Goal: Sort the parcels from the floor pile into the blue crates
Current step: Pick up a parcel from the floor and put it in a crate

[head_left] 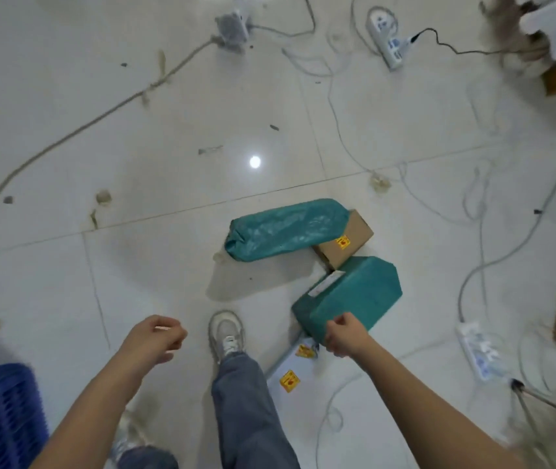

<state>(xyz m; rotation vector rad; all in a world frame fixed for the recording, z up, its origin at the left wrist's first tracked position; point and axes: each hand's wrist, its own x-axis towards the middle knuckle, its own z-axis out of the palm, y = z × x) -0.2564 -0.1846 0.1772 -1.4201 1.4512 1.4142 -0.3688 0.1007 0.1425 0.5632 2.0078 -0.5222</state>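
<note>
Floor pile: long teal bag parcel [286, 230], cardboard box [346, 243], teal wrapped box [351, 296], white flat parcel [290, 370]. Blue crate [2, 414] near left. Left hand [156, 336], right hand [341, 335]: loosely curled, empty. Advice: grip wrapped box underneath, both hands.

Long teal-wrapped parcel [286, 229] lay flat on the tiled floor, one end resting over a small brown carton [347, 243]. Boxy teal parcel [351, 294] sat just beside, overlapping a flat white parcel [295, 370] with yellow stickers. Blue slatted crate [0, 414] stood at lower left, well apart.
</note>
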